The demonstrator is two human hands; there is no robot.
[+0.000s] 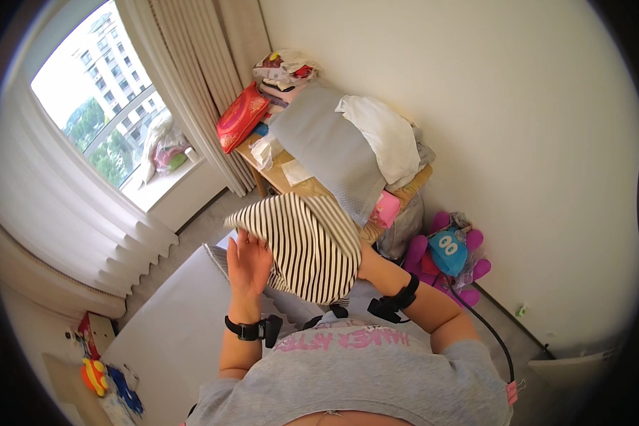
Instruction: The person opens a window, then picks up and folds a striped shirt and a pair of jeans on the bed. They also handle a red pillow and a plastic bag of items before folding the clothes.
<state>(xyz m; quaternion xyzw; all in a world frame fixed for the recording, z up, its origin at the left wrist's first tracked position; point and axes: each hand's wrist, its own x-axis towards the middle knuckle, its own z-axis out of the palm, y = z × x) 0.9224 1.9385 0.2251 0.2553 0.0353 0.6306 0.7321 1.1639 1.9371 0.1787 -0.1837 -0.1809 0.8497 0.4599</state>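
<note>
On the pale wooden table (309, 187) lay one grey textured blanket (319, 135), one crumpled white cloth (385, 136) and one pink rectangular packet (386, 209); before it were two bare hands (250, 266) and one black-and-cream striped cloth (302, 245).

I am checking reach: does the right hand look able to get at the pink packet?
Probably yes: the pink packet lies mostly exposed near the right hand, though this hand seems occupied with the striped cloth.

Fisheye on head; faces down; left hand (249, 267) near
</note>
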